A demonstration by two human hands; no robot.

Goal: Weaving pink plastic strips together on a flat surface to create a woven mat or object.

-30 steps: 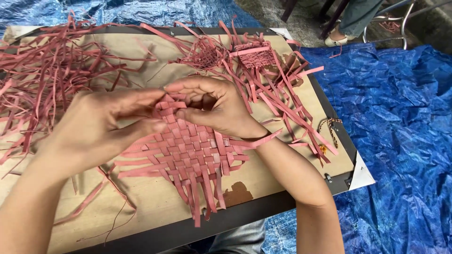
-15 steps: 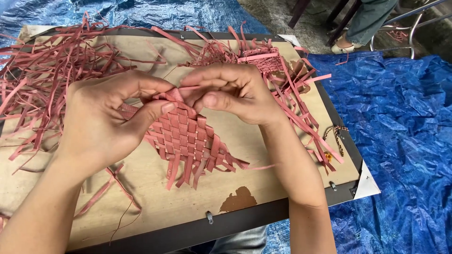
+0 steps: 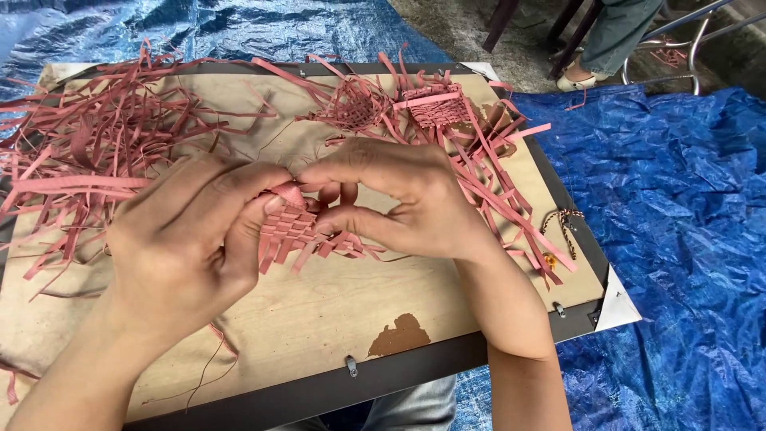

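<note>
The left hand point(image 3: 187, 247) and the right hand point(image 3: 399, 199) meet over the middle of the wooden board point(image 3: 335, 319), and between them sits a small woven piece point(image 3: 291, 231) of pink strips, held just above the board rather than lying on it; the left fingers are curled around the piece's near edge, thumb on top, grasping the woven part; the right fingers pinch at its upper end, thumb and forefinger closed on what looks like a single strip end, though the exact strip is hidden by the fingertips; loose tails hang from the piece's lower edge toward the board; the piece looks very light and thin, pliable rather than stiff, and likely to loosen or fray if pulled by one tail, so the firm plaited centre seems the safest place to hold, with only gentle tension on the free ends; to the left of the woven piece lies a large heap of loose pink strips point(image 3: 88, 152), tangled and spilling over the board's edge; beyond the woven piece, toward the board's far edge, rest two other woven pieces point(image 3: 399, 104) with long strips trailing down to the right; a blue tarpaulin point(image 3: 686, 239) spreads under and around the board; far beyond the piece, another person's foot point(image 3: 578, 80) shows beside chair legs.
</note>
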